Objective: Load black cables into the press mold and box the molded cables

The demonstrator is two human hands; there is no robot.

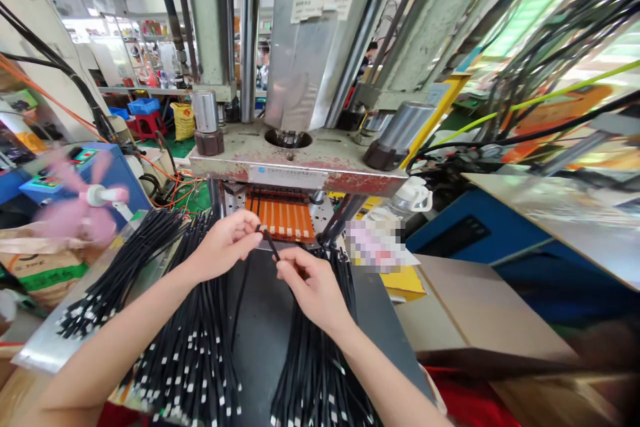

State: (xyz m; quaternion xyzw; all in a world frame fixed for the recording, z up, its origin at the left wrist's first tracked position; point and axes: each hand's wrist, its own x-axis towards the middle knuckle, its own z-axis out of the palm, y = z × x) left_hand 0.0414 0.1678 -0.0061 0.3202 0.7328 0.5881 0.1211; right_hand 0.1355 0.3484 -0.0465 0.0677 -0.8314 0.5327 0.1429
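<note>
My left hand [227, 243] pinches a thin black cable [271, 244] between thumb and fingertips. Slightly lower and to the right, my right hand [313, 290] has its thumb and fingers closed on the same short visible stretch. The cable slants between the two hands; whether it is one piece or two ends meeting, I cannot tell. Just behind my fingers sits an orange mould plate [285, 215] with several pale strips across it, in the press [300, 163]. Bundles of black cables with silvery ends lie left [187, 347] and right [320, 367] beneath my forearms.
Another cable bundle [125, 267] rests on the left side of the dark table [260, 333]. A pink fan [85, 197] spins at the left. Steel press columns stand ahead. Cardboard [480, 307] and a blue cabinet [450, 227] are on the right.
</note>
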